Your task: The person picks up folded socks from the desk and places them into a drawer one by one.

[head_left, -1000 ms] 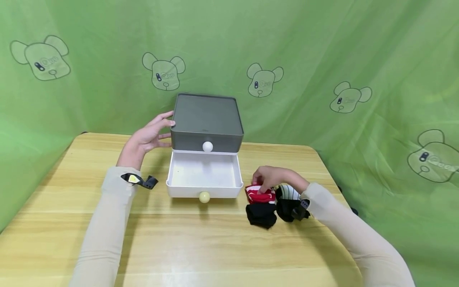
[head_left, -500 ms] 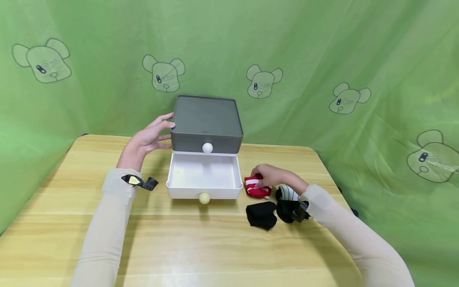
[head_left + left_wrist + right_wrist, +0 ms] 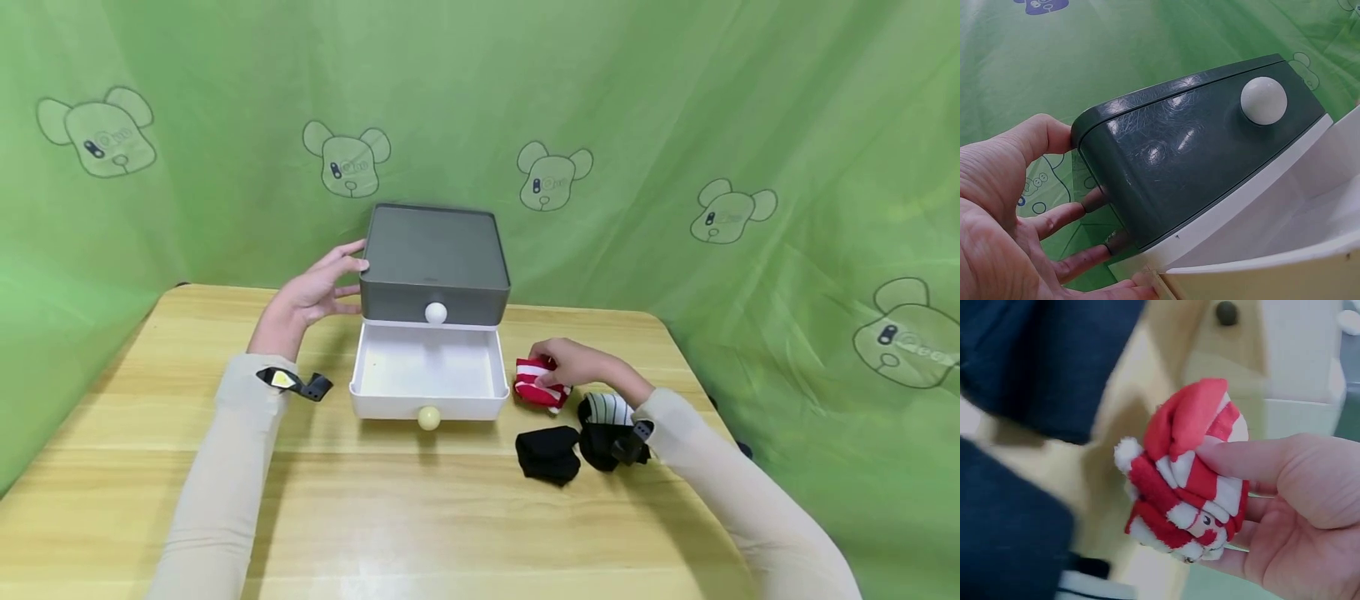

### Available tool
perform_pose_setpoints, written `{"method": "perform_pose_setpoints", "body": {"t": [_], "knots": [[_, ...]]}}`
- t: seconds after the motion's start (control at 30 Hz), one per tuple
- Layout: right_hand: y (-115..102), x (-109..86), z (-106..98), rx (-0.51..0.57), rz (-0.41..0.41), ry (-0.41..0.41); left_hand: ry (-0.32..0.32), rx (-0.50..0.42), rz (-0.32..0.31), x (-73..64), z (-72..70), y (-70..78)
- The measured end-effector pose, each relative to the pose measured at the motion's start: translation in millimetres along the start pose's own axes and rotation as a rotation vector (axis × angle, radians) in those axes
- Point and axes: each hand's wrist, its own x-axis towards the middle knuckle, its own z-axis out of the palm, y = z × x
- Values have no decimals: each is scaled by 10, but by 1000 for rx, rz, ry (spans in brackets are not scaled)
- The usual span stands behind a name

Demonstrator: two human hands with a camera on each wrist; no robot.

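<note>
Your left hand (image 3: 315, 287), fingers spread, rests against the grey box (image 3: 438, 250) at its 9 o'clock. A white drawer (image 3: 390, 408) juts out below. At the drawer's 3 o'clock, your right hand (image 3: 572, 365) pinches the red-and-white bundle (image 3: 535, 395), just drawn away from the black bundle (image 3: 547, 457) at its 6 o'clock; it now seems separate.

Downward head view (wrist close-ups)
</note>
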Motion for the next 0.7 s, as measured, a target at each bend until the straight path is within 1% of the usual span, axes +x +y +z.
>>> {"method": "perform_pose_setpoints", "body": {"t": [0.17,0.4,0.5,0.57,0.7], "knots": [[-237,-121,-262,9,-53,14,2,-5,2,0,2,-6],[-694,-286,-648,-29,-118,67,2,-23,1,4,-4,-15],[-900,-314,-754,-33,-152,75,-1,-27,2,5,-11,-20],[-1041,-311,-802,-17,-176,84,-3,-26,4,7,-17,-22],[-1298,-247,-843,31,-207,120,-11,-12,10,13,-15,-15]]}}
